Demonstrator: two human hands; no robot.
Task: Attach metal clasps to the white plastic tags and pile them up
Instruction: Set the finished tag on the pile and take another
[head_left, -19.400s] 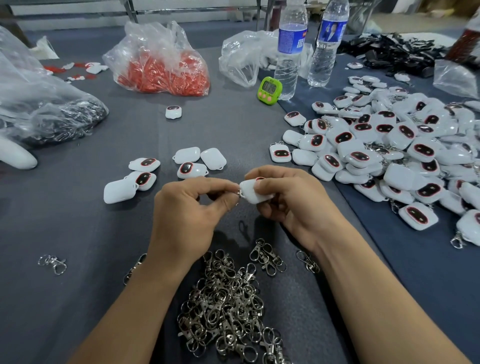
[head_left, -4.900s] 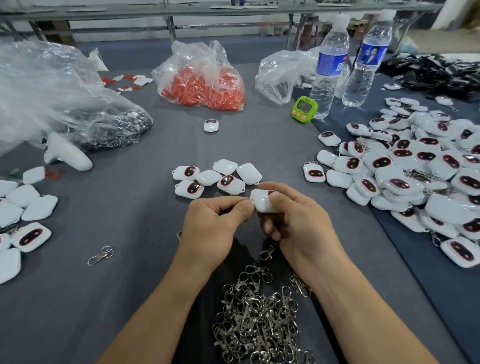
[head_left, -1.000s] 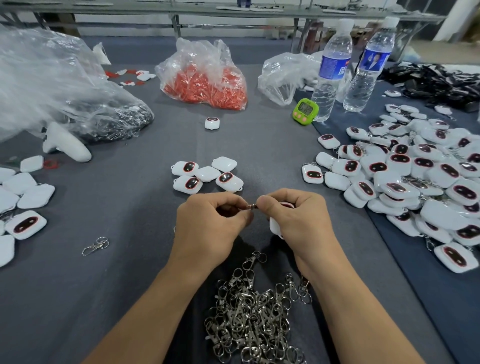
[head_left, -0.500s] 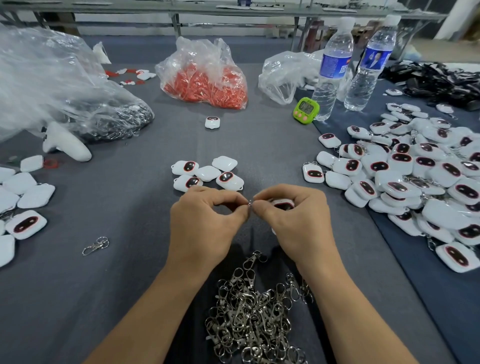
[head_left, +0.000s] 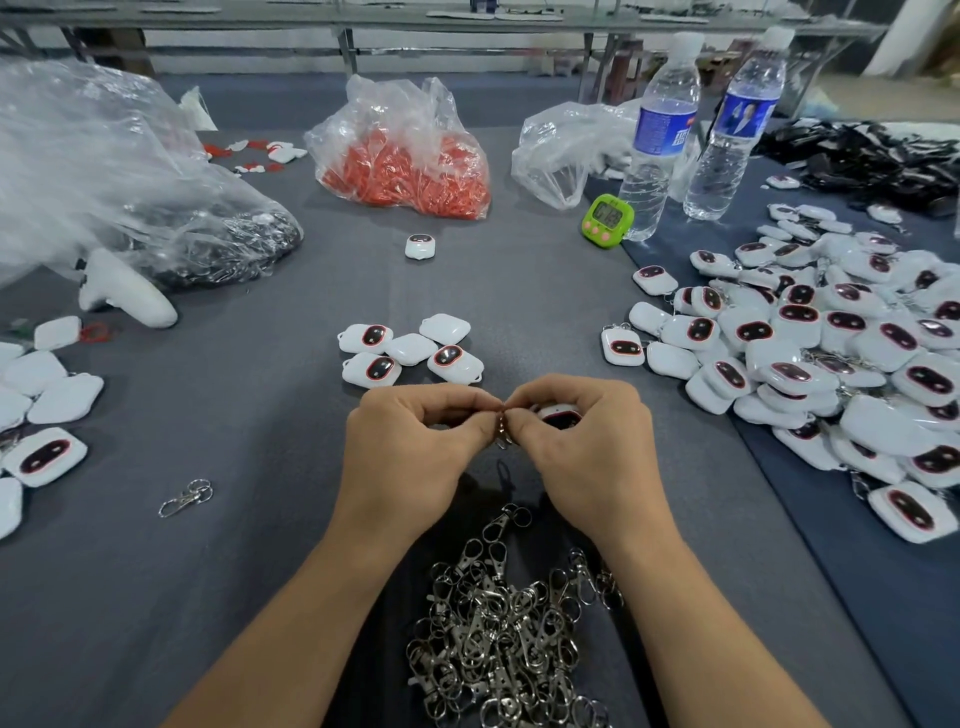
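The left hand (head_left: 415, 452) and the right hand (head_left: 589, 452) meet fingertip to fingertip above the counter (head_left: 249, 582). Both are curled tight, with thumb and forefinger closed in a pinch. Between those pinches hangs one metal clasp (head_left: 502, 434). Its top end is nipped where the two hands touch and its long axis drops straight down toward the person. The right hand also cradles the white tag (head_left: 560, 415) under its curled fingers, dark face up. The tag therefore lies just to the right of the clasp's top, almost touching it. Whether the ring has already passed through the tag's eyelet is hidden by the fingertips. The join seems to turn on that short sideways gap: the clasp's ring must travel right, into the tag's corner, while the left hand steadies it. The heap of loose clasps (head_left: 509, 639) lies near the wrists, between the forearms. A small cluster of tags (head_left: 410, 351) lies just beyond the knuckles. The finished pile (head_left: 831, 364) spreads well off to the right, so the right hand is the nearer one for dropping the tag there.
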